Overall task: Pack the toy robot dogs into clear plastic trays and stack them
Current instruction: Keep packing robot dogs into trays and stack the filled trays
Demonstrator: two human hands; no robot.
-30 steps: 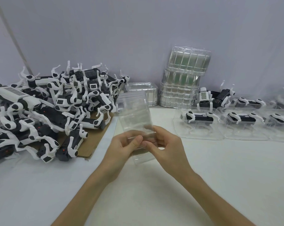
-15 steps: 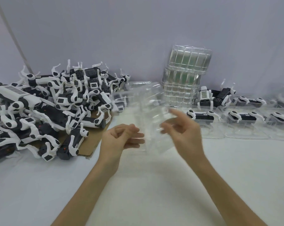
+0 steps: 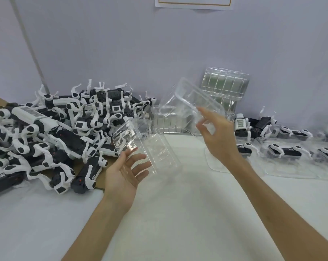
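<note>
White tabletop is lying open in the middle, hemmed by the heap of toy robot dogs at left and filled trays at right. The right hand is pinching a raised clear tray, tilted in the air; the left hand, fingers spread, is carrying a second clear tray, ribbed, beside the heap

White table, brown cardboard sheet at left under a heap of toy robot dogs, far centre a tall stack of clear trays (against the wall), right a row of filled trays.
</note>
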